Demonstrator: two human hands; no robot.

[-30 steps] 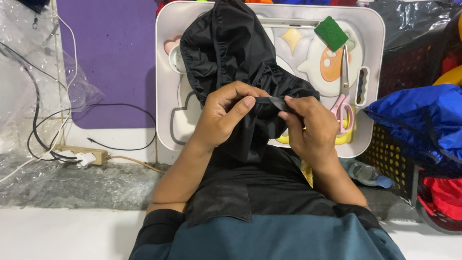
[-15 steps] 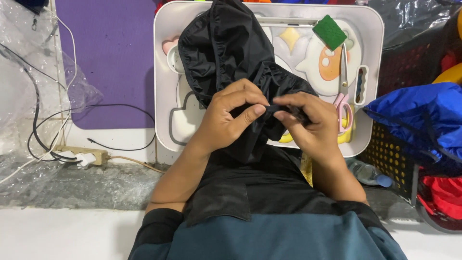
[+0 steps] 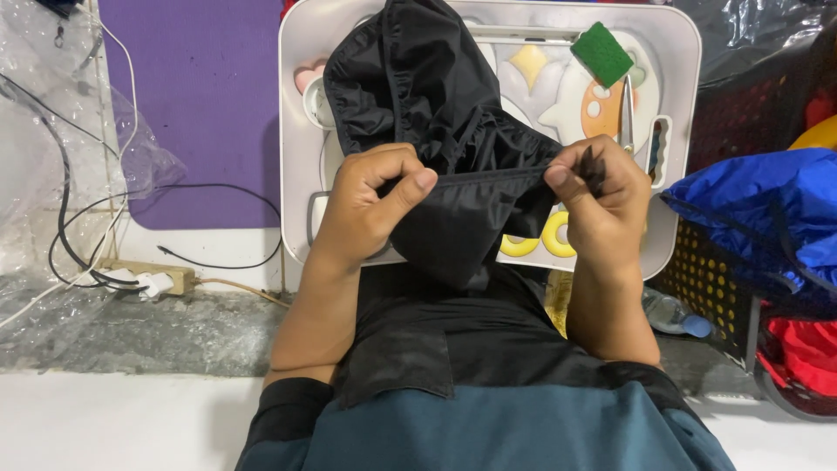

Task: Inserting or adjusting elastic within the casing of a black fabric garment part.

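Black garment (image 3: 436,113) stretched taut between both hands, over the white tray (image 3: 296,105); left hand (image 3: 370,205) pinches the hem, right hand (image 3: 597,196) clamps the other end; hands have drawn apart since a second ago (hem now straight); green sponge (image 3: 602,52) beyond.

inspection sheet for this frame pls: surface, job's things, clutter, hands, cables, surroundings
Surface: white tray table with cartoon print, partly covered by cloth.
Job's things: black fabric piece, its edge pulled taut between both hands.
Clutter: green sponge block, scissors on the tray.
Hands: left hand and right hand each pinch the fabric edge.
Cables: black and white cables running to a power strip on the left.
Surroundings: purple mat, clear plastic wrap, blue fabric over a black basket, red cloth.
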